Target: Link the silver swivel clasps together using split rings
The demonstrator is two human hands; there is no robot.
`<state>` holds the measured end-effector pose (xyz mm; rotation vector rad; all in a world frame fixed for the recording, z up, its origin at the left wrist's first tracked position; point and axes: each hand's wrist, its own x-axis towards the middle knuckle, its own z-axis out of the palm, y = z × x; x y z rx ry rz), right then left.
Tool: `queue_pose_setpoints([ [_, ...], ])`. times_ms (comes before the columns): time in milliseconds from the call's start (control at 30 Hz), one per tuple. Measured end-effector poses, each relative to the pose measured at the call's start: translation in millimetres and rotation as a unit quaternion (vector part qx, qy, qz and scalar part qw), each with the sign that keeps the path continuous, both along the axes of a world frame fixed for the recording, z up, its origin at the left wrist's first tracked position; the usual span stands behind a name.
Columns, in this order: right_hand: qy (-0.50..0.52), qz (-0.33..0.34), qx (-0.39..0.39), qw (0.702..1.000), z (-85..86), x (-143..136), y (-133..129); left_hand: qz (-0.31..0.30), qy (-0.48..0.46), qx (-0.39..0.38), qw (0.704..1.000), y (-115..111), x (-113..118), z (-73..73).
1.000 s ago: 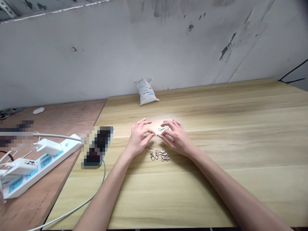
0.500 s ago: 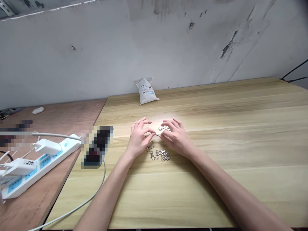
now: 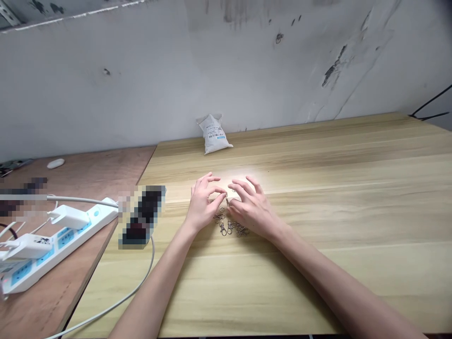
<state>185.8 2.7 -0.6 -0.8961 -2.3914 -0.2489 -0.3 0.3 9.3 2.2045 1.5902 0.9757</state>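
Observation:
Between the fingertips of both hands is a small silvery swivel clasp (image 3: 227, 200), partly covered by the fingers. My left hand (image 3: 205, 200) pinches its upper end between thumb and index finger. From the other side my right hand (image 3: 252, 205) grips the lower end, its remaining fingers raised and curved. Several metal swivel clasps (image 3: 223, 229) lie loose on the table just below the hands, some partly under my right hand. Beyond my right fingers a bit of another metal piece (image 3: 233, 190) shows, mostly hidden.
A white labelled packet (image 3: 214, 136) stands near the wall on the wooden table (image 3: 335, 197). At left are a blurred-out phone-like object (image 3: 143, 216), a cable (image 3: 141, 282) crossing the table, and a power strip (image 3: 60, 247) with plugged-in chargers on a brown board.
My right hand has moved slightly left and turned, covering more of the metal pieces behind it. The held clasp has swung from nearly level to nearly upright.

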Motion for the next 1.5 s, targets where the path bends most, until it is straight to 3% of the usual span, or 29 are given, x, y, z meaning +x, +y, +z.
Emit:
queue_pose_setpoints([
  [200, 0.046, -0.048, -0.032, 0.997, -1.4, 4.7, 3.7, -0.022, -0.061, -0.003, 0.998, -0.8, 1.4, 2.6],
  [433, 0.062, -0.026, -0.053, 0.996, -6.8, 6.2, 8.7, -0.051, -0.074, 0.0, 0.996, -3.3, 3.7, 5.0],
  [700, 0.051, -0.028, -0.03, 0.998, -5.1, 13.4, 11.8, -0.064, 0.02, 0.011, 0.998, -1.5, -0.4, 0.0],
  [933, 0.042, -0.025, -0.002, 0.999, -5.5, 11.9, 13.2, -0.056, 0.074, 0.073, 0.993, -1.8, 0.4, 2.6],
  [1167, 0.061, -0.064, 0.094, 0.992, 3.7, 7.8, 8.7, -0.02, -0.002, 0.059, 0.998, -2.4, 0.7, 6.6],
  [1500, 0.05, -0.101, 0.138, 0.984, -0.1, -5.8, -1.5, 0.012, -0.117, 0.036, 0.992, -2.2, 6.0, 6.7],
])
